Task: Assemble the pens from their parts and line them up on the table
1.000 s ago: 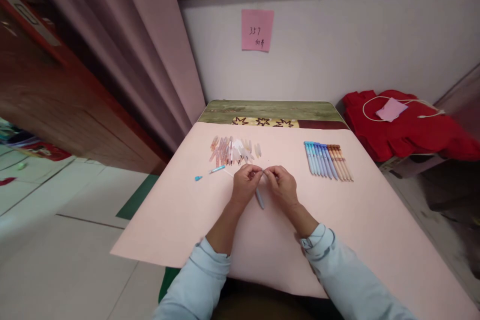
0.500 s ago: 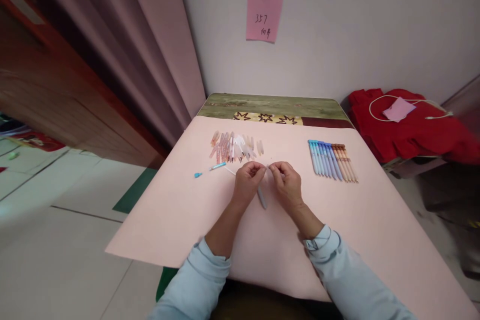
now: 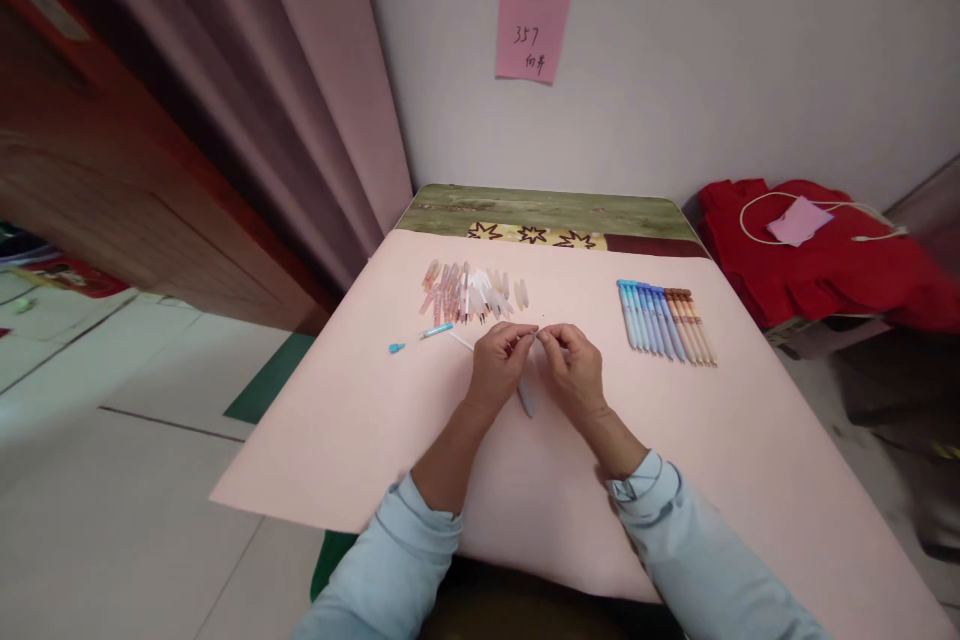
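My left hand (image 3: 498,366) and my right hand (image 3: 573,368) meet fingertip to fingertip over the pink sheet (image 3: 360,420), pinching a very small pen part that I cannot make out. A pale blue pen barrel (image 3: 525,399) sticks out below my left hand. Beyond the hands lies a heap of pen parts (image 3: 471,292), translucent orange and white. A thin white refill (image 3: 460,340), a blue-tipped part (image 3: 436,331) and a small blue cap (image 3: 396,348) lie to the left. A row of finished blue and orange pens (image 3: 666,321) lies to the right.
The pink sheet covers a small table (image 3: 540,210) against the wall, which carries a pink sticky note (image 3: 531,32). A curtain (image 3: 315,100) hangs at the left. At the right, a red cloth (image 3: 817,265) holds a white cable and pink paper. Tiled floor lies to the left.
My fingertips have closed together slightly around the small part. The view has tilted down a little; nothing on the sheet has moved.
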Demonstrator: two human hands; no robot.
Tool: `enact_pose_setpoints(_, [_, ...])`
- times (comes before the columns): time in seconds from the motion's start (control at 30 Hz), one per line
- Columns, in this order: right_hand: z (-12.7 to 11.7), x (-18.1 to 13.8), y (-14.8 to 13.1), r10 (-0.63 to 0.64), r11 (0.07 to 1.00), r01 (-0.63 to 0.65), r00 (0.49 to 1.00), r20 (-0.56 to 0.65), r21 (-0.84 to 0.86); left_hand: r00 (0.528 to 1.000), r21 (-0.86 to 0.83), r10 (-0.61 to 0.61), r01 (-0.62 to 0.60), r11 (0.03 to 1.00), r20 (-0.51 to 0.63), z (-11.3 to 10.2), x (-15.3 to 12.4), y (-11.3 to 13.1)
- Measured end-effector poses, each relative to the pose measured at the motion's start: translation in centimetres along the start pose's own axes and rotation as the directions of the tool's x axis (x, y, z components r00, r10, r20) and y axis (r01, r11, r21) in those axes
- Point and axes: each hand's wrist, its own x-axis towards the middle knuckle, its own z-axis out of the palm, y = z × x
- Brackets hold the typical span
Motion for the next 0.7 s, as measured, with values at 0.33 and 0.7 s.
enact_pose_setpoints(0.33, [0.06,-0.06,0.13,0.017,1.000,-0.017,1.000,-0.004,0.009,0.998,-0.044,-0.061,0.060,0.997,-0.017,-0.03,-0.03,0.34])
enact_pose_setpoints(0.7, [0.12,-0.12,-0.04,0.020,1.000,-0.019,1.000,-0.016,0.011,0.991,-0.114,-0.128,0.124,0.986,-0.028,0.19,-0.09,0.20])
